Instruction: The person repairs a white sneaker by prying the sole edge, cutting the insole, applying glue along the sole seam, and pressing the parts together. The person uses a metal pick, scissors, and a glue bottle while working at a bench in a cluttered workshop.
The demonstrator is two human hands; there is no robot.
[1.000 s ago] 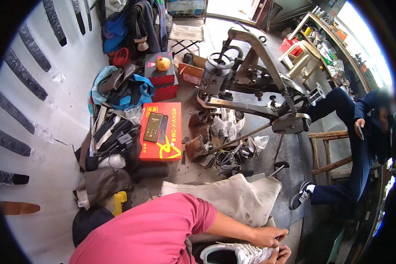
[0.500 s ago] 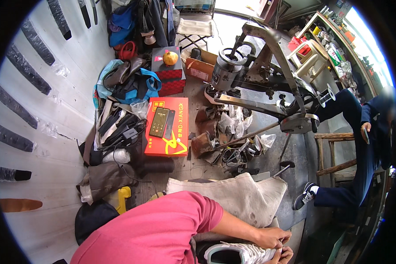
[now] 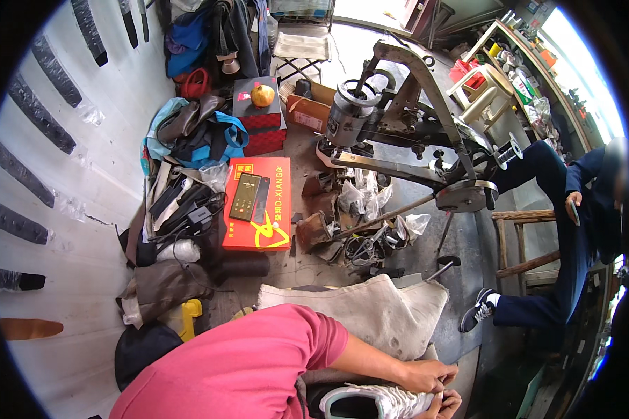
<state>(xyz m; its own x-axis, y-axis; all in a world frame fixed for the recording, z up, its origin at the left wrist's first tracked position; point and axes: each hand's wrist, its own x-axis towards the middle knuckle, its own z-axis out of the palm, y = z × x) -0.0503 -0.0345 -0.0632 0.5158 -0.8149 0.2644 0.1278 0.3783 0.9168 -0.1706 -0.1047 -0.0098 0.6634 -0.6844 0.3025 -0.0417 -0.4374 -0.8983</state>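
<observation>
A white lace-up sneaker (image 3: 391, 399) lies at the lower edge, its dark opening toward me and its toe pointing right. My left hand (image 3: 426, 376) reaches over from the pink sleeve with bent fingers closed at the toe end. Just below it, my right hand (image 3: 446, 404) is also closed around the toe, the fingertips of both hands nearly meeting there. Whether anything small is pinched between them is hidden. Under and beyond the shoe spreads a beige cloth (image 3: 370, 314).
A hand-cranked sewing machine (image 3: 419, 133) stands beyond the cloth. A red box (image 3: 276, 202) with a phone (image 3: 244, 197) lies left of scissors (image 3: 367, 248) and worn shoe parts. At right, a person in dark blue (image 3: 573, 265) sits near a wooden frame (image 3: 528, 216).
The whole view has shifted slightly, so the surroundings sit a little further left. Both hands stay at the sneaker's toe with hardly any change in their grip.
</observation>
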